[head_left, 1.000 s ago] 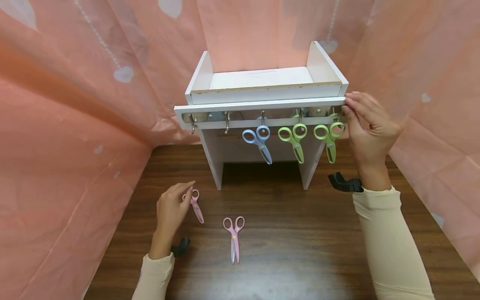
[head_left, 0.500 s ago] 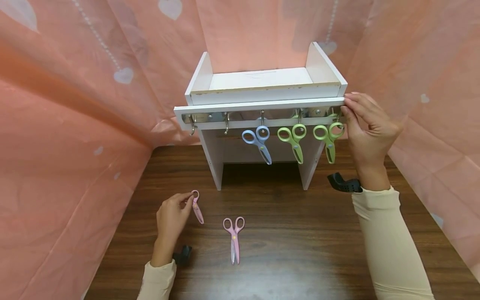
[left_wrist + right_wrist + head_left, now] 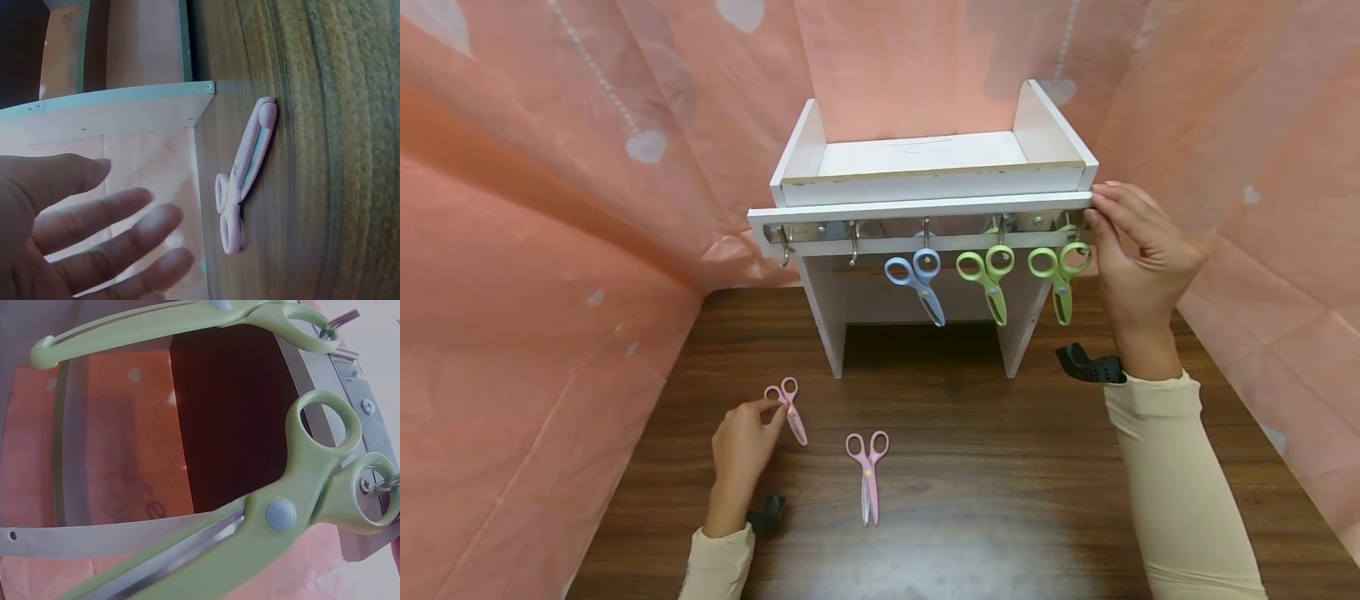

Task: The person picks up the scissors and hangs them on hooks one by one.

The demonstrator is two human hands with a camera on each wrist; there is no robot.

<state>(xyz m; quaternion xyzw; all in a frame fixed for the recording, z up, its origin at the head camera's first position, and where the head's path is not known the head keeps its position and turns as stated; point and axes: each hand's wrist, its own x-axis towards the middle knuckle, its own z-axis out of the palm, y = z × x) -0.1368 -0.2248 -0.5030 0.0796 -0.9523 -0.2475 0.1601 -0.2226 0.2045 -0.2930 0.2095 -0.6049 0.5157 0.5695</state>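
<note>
Relaxed, parted fingers of my left hand [image 3: 745,442] [image 3: 94,237] hover by pink scissors [image 3: 797,427] [image 3: 233,197] lying on the table; the left wrist view shows a gap between them. A second pink pair [image 3: 869,483] lies nearer the front. At the right end of the white hook rail [image 3: 887,247], my right hand [image 3: 1146,258] pinches the board with thumb and fingers. Blue scissors [image 3: 924,292] hang from the middle hook, with green scissors [image 3: 992,292] and another green pair [image 3: 1062,296] [image 3: 294,494] on the hooks right of it. Two left hooks hold nothing.
Behind the rail stands a white shelf unit [image 3: 1048,133], its side panels [image 3: 823,308] reaching down to the dark wooden table [image 3: 985,467]. Pink patterned cloth [image 3: 550,275] surrounds the table at the back and both sides.
My left hand has shifted slightly down, its fingertips moving from the pink scissors' handles toward their pivot, uncovering the loops. The right hand keeps its hold on the rail.
</note>
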